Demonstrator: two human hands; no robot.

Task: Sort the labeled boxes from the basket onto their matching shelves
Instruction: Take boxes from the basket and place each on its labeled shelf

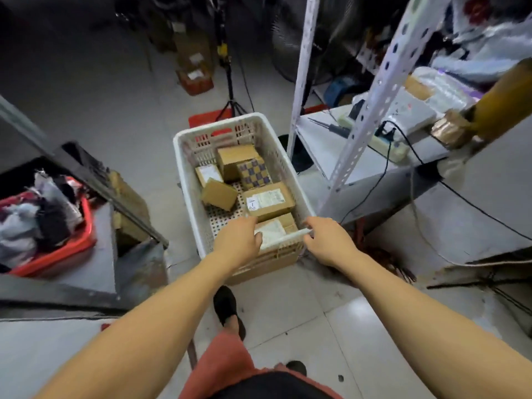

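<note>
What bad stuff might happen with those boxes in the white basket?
1. The left hand reaches for the nearest box while the right hand is at the basket rim; the box might catch on that rim coming out.
2. Only the A-2 box shows a readable label, so other boxes could reach the wrong shelf.
3. Cables hang off the shelf and might snag an arm.

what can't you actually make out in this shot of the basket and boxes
Head view only:
- Nearest box: label partly hidden by the left hand and basket rim.
- Box marked A-2: printed slip too small to read.
- Other boxes' labels: blurred or facing away.
- Shelf markings: none legible.
- Right hand: fingertips at the rim, grip unclear.
</note>
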